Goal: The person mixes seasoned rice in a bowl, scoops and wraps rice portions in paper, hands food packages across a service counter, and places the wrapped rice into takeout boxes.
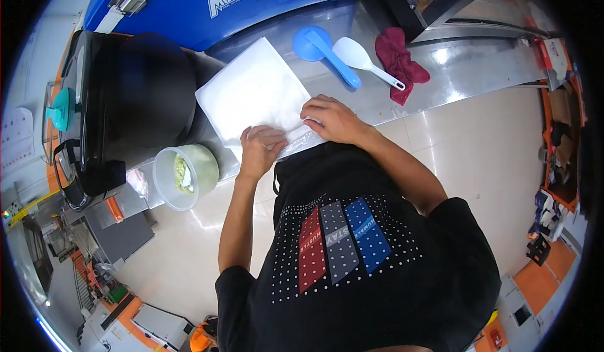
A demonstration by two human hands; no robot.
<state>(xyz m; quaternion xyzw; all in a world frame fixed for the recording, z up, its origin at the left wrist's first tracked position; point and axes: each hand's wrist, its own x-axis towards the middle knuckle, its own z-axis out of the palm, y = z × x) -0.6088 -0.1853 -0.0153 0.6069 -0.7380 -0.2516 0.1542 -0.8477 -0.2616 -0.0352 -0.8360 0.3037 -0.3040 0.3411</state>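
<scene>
Stands at the metal counter [481,62], bracing white sheets [251,88] flat on its top, apparently for firm support; clamps left hand [258,149] and right hand [336,120] on their near edge, by the counter's front, seemingly to steady thin material.

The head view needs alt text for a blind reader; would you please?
A left hand and a right hand touch the near edge of white sheeting on a metal counter; a blue scoop, white spoon and maroon cloth lie to the right.
</scene>
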